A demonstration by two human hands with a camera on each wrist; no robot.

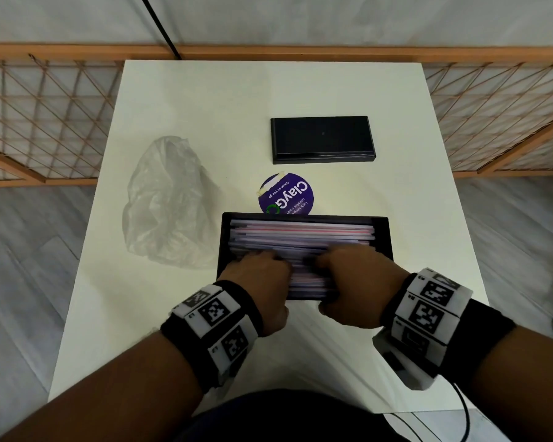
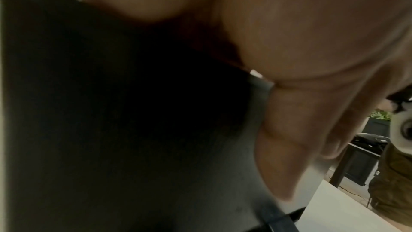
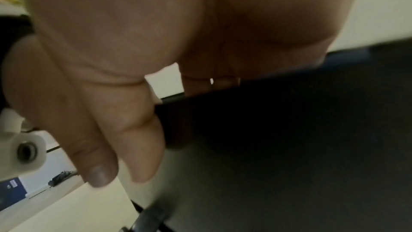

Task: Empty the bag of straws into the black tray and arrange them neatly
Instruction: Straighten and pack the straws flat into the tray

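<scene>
The black tray (image 1: 384,237) sits near the table's front edge, filled with pink, white and purple straws (image 1: 300,234) lying lengthwise. My left hand (image 1: 262,275) and right hand (image 1: 355,272) are side by side over the tray's near half. Their fingers curl down into the straws and the thumbs sit at the near wall. In the left wrist view my left hand (image 2: 289,41) lies against the dark tray wall (image 2: 133,130). The right wrist view shows my right hand (image 3: 111,41) against the same tray (image 3: 289,130). The fingertips are hidden. The clear plastic bag (image 1: 170,202) lies crumpled left of the tray.
A flat black box (image 1: 321,140) lies behind the tray, toward the table's far side. A round purple sticker (image 1: 286,194) is on the table between them. The white table (image 1: 412,202) is small, and an orange wire fence (image 1: 45,122) runs behind it.
</scene>
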